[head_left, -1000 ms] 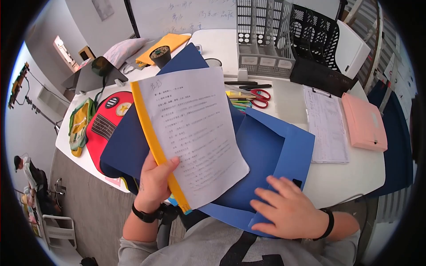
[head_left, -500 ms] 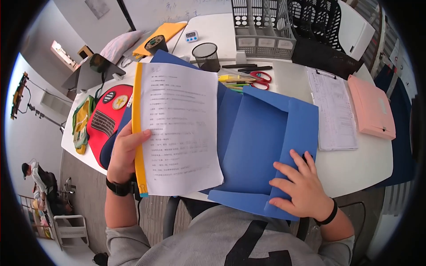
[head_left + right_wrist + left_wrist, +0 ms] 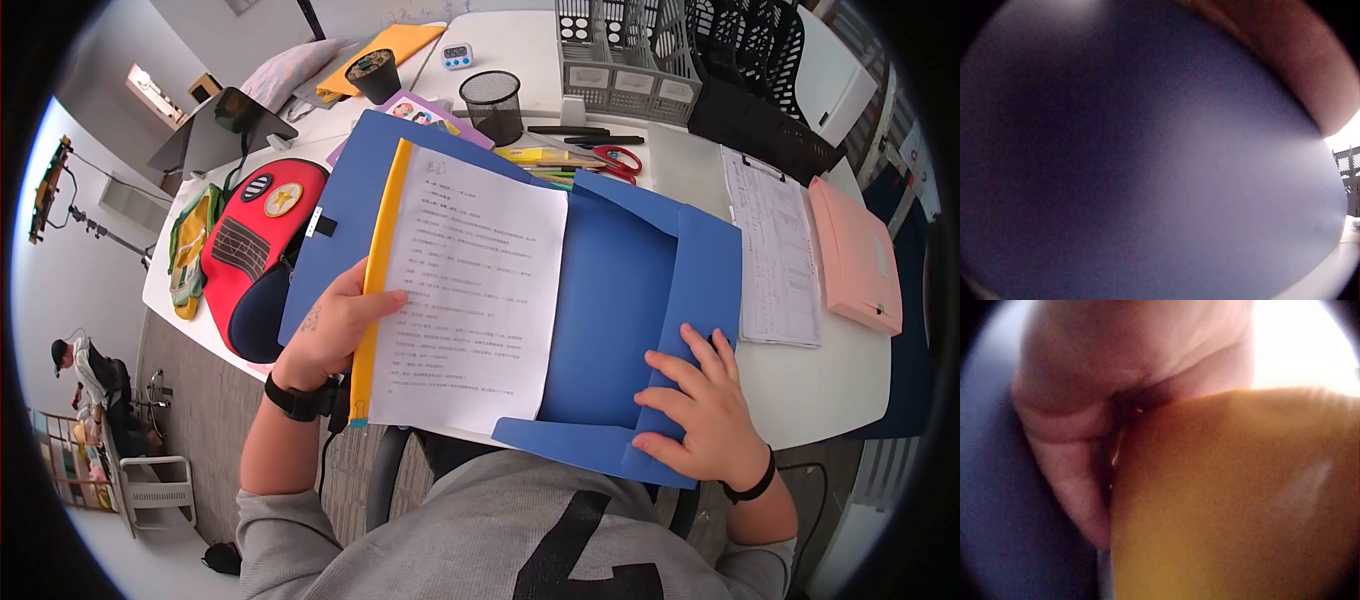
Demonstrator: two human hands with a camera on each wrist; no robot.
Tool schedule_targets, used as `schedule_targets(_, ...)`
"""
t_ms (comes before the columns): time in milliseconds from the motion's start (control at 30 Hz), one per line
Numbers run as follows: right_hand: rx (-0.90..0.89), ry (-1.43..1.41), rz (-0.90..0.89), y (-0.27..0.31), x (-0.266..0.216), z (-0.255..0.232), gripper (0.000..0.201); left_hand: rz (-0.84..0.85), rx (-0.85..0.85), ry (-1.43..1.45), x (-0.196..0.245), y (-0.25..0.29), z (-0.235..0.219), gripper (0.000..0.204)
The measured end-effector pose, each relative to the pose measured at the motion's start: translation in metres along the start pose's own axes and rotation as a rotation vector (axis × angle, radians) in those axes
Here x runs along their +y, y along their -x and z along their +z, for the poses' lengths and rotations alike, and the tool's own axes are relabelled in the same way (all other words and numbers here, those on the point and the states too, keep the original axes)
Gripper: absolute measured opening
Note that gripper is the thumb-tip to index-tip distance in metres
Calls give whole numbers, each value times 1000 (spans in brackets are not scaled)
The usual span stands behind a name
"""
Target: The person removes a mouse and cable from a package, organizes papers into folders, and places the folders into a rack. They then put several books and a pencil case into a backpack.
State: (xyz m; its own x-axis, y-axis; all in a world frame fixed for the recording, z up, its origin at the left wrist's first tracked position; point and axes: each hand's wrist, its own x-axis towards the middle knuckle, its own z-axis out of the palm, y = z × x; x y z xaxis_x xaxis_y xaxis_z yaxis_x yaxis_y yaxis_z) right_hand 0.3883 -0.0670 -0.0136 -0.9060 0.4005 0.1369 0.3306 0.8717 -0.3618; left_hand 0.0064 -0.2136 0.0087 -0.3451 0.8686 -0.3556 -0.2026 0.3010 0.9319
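Printed pages [image 3: 465, 300], flat and rectangular

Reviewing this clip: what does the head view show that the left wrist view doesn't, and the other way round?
Only the head view: the printed page, the right hand resting on the right side of the blue folder, the left thumb, and the red bag and pink case.

Only the left wrist view: the broad underside of the yellow cover, with fingers against it.

Both: the left hand holding the yellow cover, and blue material, probably the folder.
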Motion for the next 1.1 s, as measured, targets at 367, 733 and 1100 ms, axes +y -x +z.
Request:
schedule_targets(367, 20, -14, 0, 0, 1, 1, 37, 5, -70, 2, -1, -13, 26, 57)
schedule_targets(733, 41, -41, -9, 2, 4, 2, 36, -86, -208, -7, -15, -33, 50, 56)
schedule_targets(1100, 49, -65, -16, 3, 5, 1, 35, 5, 44, -705, 0, 23, 43, 51)
